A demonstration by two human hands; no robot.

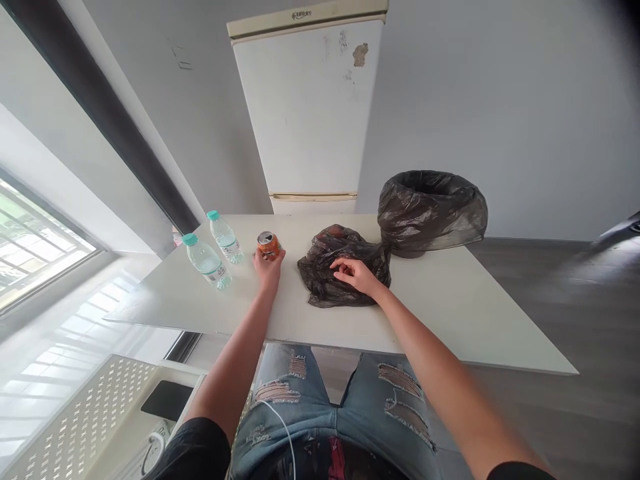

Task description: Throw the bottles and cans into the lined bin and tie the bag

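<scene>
On the white table, my left hand [269,264] is wrapped round an orange drink can [271,247], which stands upright with its top opened. My right hand [351,273] is just over a crumpled black plastic bag [325,287], its fingers loosely curled and apart; whether they touch the plastic I cannot tell. Something reddish shows faintly through the far side of that bag. Left of the can stand two clear plastic bottles with teal caps, a nearer bottle [207,263] and a farther bottle [226,239].
A bin lined with a black bag [433,213] stands at the table's back right, against the crumpled bag. Behind the table [450,307] is a white fridge [310,107]. At lower left, a perforated white surface [95,413] has a dark phone-like slab [167,400] beside it.
</scene>
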